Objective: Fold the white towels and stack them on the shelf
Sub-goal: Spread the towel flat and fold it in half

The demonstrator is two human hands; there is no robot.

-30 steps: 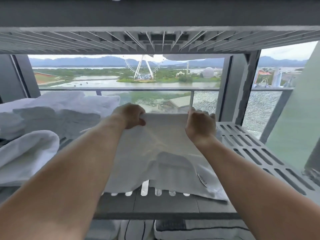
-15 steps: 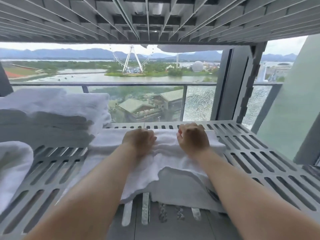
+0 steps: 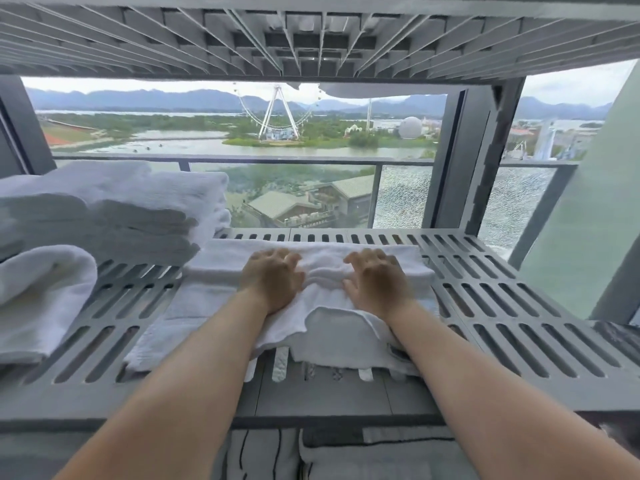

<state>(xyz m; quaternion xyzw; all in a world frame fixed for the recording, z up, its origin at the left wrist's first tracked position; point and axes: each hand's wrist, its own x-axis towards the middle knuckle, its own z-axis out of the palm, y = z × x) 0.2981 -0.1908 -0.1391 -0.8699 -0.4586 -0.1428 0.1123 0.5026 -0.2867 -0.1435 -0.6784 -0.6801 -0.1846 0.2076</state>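
On the slatted shelf (image 3: pixel 502 306), dead centre, both hands are pressing on the white towel (image 3: pixel 322 271).
Left hand (image 3: pixel 272 280) and right hand (image 3: pixel 375 280) lie side by side, fingers spread, gripping nothing. The towel sits under both palms, rumpled between them, its near edge overhanging at 6 o'clock. A folded stack (image 3: pixel 114 209) sits at 10 o'clock.

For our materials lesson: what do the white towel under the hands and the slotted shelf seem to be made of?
White towel: likely cotton terry, matt and fluffy; it bunches into soft wrinkles with a nubby pile. Slotted shelf: moulded plastic or painted metal, matt grey; uniform rounded slots and a smooth, even surface, so which one is unclear.
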